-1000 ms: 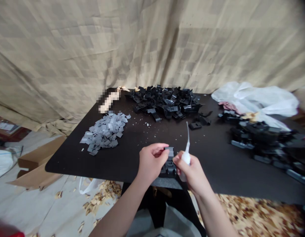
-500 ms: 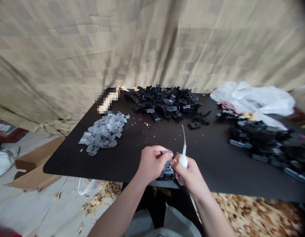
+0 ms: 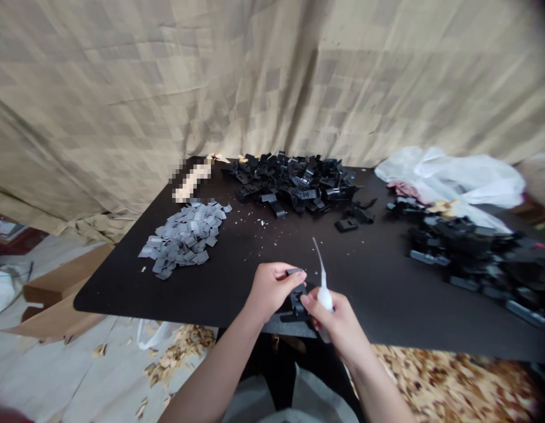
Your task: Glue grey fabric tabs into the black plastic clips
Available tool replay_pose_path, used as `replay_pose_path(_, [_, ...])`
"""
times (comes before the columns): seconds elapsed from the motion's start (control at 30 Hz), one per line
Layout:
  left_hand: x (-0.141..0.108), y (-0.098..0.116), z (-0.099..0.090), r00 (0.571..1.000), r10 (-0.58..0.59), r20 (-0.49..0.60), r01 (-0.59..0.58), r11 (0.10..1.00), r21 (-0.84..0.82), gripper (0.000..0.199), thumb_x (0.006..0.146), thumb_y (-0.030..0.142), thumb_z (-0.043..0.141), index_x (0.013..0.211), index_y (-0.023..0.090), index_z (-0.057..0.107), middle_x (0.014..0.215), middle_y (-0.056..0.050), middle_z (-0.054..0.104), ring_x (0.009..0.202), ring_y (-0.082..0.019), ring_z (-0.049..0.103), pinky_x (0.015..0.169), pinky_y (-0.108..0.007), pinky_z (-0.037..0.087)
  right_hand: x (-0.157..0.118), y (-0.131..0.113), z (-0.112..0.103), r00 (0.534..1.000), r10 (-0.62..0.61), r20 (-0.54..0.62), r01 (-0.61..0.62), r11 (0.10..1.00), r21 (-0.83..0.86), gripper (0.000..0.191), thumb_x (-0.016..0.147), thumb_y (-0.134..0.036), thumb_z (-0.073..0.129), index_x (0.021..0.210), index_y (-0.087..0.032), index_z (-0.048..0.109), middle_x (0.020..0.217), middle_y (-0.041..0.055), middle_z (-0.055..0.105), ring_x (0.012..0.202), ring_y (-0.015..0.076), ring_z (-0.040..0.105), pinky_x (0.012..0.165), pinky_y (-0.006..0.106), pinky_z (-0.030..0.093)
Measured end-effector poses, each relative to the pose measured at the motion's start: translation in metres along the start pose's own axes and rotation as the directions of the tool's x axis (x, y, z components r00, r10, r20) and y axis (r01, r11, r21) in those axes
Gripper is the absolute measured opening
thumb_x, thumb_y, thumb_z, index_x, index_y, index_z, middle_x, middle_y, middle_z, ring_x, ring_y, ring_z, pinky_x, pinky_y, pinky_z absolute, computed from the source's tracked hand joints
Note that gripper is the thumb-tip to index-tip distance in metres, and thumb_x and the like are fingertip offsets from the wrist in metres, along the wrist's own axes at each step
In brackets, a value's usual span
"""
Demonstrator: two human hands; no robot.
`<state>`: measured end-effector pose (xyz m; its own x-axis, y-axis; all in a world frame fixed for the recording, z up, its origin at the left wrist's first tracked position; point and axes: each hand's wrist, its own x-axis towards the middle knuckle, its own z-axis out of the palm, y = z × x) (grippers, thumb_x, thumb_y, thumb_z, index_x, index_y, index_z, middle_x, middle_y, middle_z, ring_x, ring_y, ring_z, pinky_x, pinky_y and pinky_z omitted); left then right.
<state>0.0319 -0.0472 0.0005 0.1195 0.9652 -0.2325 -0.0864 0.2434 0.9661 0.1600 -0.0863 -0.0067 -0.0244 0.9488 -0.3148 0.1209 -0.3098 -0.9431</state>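
Note:
Near the front edge of the black table (image 3: 378, 294), my left hand (image 3: 272, 288) is closed on a black plastic clip (image 3: 297, 302), thumb on top of its far end. My right hand (image 3: 336, 317) is wrapped round a small white squeeze bottle (image 3: 324, 298) with a long thin nozzle that points up and slightly left. The right thumb lies close against the clip's right side; whether it presses on it I cannot tell. Part of the bottle's body is hidden by my fingers.
Grey flat pads (image 3: 184, 238) lie heaped at the left. A pile of black clips (image 3: 298, 182) sits at the back, with white crumbs before it. More black parts (image 3: 470, 252) and a white plastic bag (image 3: 448, 176) are on the right. A cardboard box (image 3: 64, 282) stands on the floor.
The black clip has tilted in my hands and shows a different face. My right hand has shifted slightly, and the bottle's nozzle has moved left and down, now leaning more to the left.

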Motion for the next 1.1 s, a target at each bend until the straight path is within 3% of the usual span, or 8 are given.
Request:
replay_pose_path(0.33, [-0.001,0.009,-0.003,0.970,-0.177,0.166,0.206,0.962,-0.180,0.047,0.071,0.048,0.061,0.092,0.007,0.067,0.076,-0.013,0.070,0.075,-0.021,0.066,0.070,-0.032,0.051,0.003,0.000,-0.008,0.998,0.045,0.051,-0.051,0.990,0.128,0.042,0.063,-0.049,0.065,0.057,-0.015,0.042,0.042,-0.0043,0.039,0.040,0.0048,0.033,0.042,0.017,0.025])
replay_pose_path(0.47, [-0.001,0.006,-0.003,0.974,-0.148,0.171,0.173,0.975,-0.140,0.038,0.068,0.037,0.067,0.094,0.010,0.067,0.084,-0.012,0.070,0.083,-0.022,0.065,0.069,-0.030,0.051,0.001,-0.001,-0.009,0.997,0.049,0.065,-0.055,0.994,0.099,0.041,0.064,-0.048,0.064,0.057,-0.015,0.042,0.042,-0.0045,0.038,0.040,0.0047,0.032,0.041,0.017,0.024])
replay_pose_path(0.67, [-0.001,-0.004,-0.001,0.998,-0.047,0.044,0.049,0.998,-0.044,0.025,0.065,0.028,0.069,0.083,0.011,0.069,0.074,-0.009,0.071,0.073,-0.021,0.066,0.061,-0.027,0.050,-0.002,-0.003,-0.006,0.997,0.044,0.063,-0.046,0.998,0.032,0.040,0.066,-0.047,0.063,0.056,-0.015,0.040,0.041,-0.0046,0.038,0.039,0.0039,0.030,0.039,0.016,0.020])
replay_pose_path(0.83, [0.002,-0.009,-0.001,0.984,-0.098,0.150,0.107,0.993,-0.055,0.039,0.067,0.033,0.068,0.097,0.009,0.066,0.084,-0.012,0.070,0.080,-0.022,0.065,0.066,-0.029,0.051,0.000,0.005,-0.006,1.000,0.009,0.028,-0.010,0.999,0.053,0.038,0.067,-0.045,0.062,0.056,-0.015,0.041,0.041,-0.0050,0.038,0.038,0.0030,0.031,0.040,0.016,0.024])
replay_pose_path(0.9, [0.004,-0.005,0.002,0.970,-0.140,0.199,0.156,0.986,-0.066,0.056,0.067,0.035,0.069,0.116,0.011,0.056,0.095,-0.013,0.069,0.084,-0.022,0.065,0.072,-0.032,0.051,0.005,0.007,-0.019,1.000,-0.005,-0.010,0.006,0.998,0.059,0.038,0.067,-0.046,0.061,0.056,-0.015,0.042,0.042,-0.0051,0.038,0.037,0.0031,0.032,0.040,0.016,0.026])
replay_pose_path(0.97, [0.003,0.004,0.005,0.982,-0.116,0.150,0.124,0.991,-0.046,0.062,0.066,0.035,0.070,0.122,0.014,0.050,0.103,-0.013,0.066,0.087,-0.022,0.064,0.076,-0.034,0.051,0.012,0.005,-0.049,0.991,-0.008,-0.132,0.005,1.000,-0.025,0.039,0.067,-0.050,0.059,0.059,-0.015,0.043,0.043,-0.0049,0.038,0.037,0.0040,0.033,0.038,0.017,0.027])
replay_pose_path(1.03, [-0.008,0.015,0.003,1.000,0.029,0.009,-0.029,0.997,0.068,0.045,0.067,0.034,0.068,0.108,0.017,0.060,0.098,-0.011,0.067,0.086,-0.022,0.064,0.076,-0.033,0.051,0.019,-0.005,-0.096,0.943,-0.039,-0.330,-0.039,0.974,-0.225,0.040,0.068,-0.054,0.056,0.063,-0.016,0.046,0.044,-0.0033,0.042,0.036,0.0059,0.036,0.037,0.019,0.029])
replay_pose_path(1.1, [-0.029,0.023,-0.006,0.959,0.271,-0.088,-0.243,0.939,0.243,0.022,0.069,0.031,0.066,0.089,0.022,0.067,0.089,-0.007,0.069,0.084,-0.022,0.064,0.075,-0.032,0.052,0.028,-0.022,-0.155,0.856,-0.126,-0.501,-0.133,0.884,-0.448,0.041,0.069,-0.055,0.054,0.062,-0.015,0.049,0.047,0.0010,0.048,0.036,0.0087,0.041,0.037,0.022,0.031])
